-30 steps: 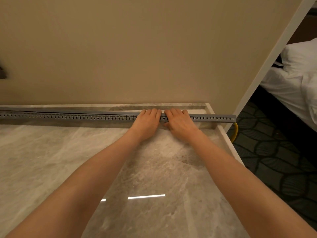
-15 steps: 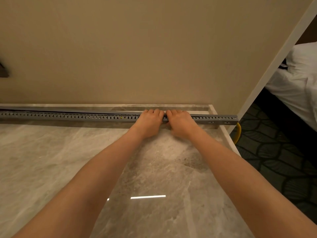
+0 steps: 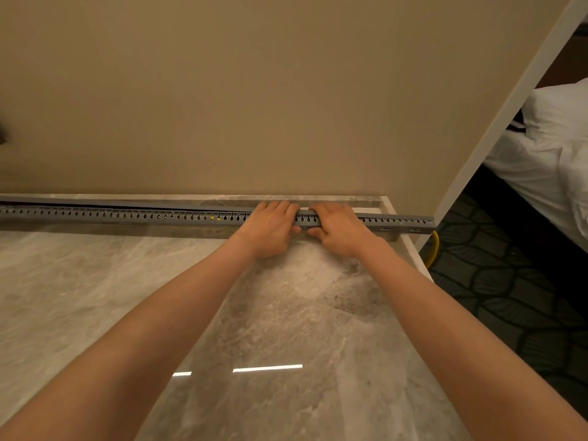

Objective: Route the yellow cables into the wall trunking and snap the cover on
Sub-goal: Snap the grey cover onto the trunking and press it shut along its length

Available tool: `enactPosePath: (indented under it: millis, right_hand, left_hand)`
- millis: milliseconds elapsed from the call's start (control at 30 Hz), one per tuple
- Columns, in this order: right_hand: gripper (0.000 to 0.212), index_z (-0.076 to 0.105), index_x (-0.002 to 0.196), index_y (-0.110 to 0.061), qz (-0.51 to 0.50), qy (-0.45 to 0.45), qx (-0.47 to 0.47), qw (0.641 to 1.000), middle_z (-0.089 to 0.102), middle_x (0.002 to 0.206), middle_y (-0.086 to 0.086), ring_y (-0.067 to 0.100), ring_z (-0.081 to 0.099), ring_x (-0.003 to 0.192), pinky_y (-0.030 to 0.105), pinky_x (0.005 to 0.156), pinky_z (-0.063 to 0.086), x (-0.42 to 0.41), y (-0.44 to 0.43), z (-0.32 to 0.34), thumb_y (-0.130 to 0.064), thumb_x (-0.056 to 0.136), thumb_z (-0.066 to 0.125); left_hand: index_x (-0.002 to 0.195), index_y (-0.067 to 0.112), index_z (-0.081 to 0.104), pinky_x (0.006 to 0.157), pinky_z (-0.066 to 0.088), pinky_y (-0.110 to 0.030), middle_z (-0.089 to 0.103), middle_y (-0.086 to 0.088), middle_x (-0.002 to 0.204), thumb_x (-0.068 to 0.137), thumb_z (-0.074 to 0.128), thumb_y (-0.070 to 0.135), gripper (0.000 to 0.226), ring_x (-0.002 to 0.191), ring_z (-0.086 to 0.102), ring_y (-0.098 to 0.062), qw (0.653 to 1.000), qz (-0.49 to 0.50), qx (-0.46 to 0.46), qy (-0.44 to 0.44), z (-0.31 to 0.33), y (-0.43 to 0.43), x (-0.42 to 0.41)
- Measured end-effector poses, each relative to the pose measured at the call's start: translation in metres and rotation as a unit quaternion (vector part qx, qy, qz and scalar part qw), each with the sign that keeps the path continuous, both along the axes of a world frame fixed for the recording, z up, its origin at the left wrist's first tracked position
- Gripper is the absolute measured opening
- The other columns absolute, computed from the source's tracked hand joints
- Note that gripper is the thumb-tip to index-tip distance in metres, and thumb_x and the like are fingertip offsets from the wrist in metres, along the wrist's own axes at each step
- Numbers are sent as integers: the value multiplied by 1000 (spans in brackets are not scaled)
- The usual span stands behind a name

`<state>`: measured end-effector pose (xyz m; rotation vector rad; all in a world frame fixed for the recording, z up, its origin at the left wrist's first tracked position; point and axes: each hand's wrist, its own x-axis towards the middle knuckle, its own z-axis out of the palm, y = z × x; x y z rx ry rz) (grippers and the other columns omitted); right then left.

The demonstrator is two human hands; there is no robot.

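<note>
Left hand: gripping the trunking, fingers over its top.
Right hand: gripping it just beside the left.
Cable: hangs below trunking's right end.

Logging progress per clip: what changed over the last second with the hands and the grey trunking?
Little changed. Both hands, left hand and right hand, stay side by side gripping the grey trunking, thumbs now tucked under its front edge. The apparent shift is mostly camera motion. The yellow cable still hangs off the right end.
</note>
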<state>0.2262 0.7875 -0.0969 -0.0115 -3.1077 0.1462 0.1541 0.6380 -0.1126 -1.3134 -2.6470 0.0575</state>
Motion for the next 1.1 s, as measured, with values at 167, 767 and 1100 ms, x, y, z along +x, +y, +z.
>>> enactPosePath:
  millis: [167,767,1100]
  right_hand:
    - [43,37,133,-7,1,-42,41,998,46,138,12,28,42,127,43,104,30,0,-5,5,-33,99,39]
    - [34,46,121,-6,-10,14,57,998,59,123,12,32,55,112,38,90,42,-3,-10,1,-26,93,48]
    - [41,52,125,-14,-15,17,-6,1000,54,117,10,28,50,112,40,94,37,8,-11,-5,-25,86,53]
  left_hand:
    - [97,-1,65,68,52,-33,68,-14,86,85,31,26,46,77,67,-32,999,-34,26,19,-3,2,6]
    - [120,6,49,91,33,-33,56,-10,118,93,43,18,30,111,51,-29,997,14,61,-37,-1,9,9]
    - [113,12,53,73,43,-33,64,-8,108,89,56,39,36,90,57,-24,978,24,-83,-191,36,8,0]
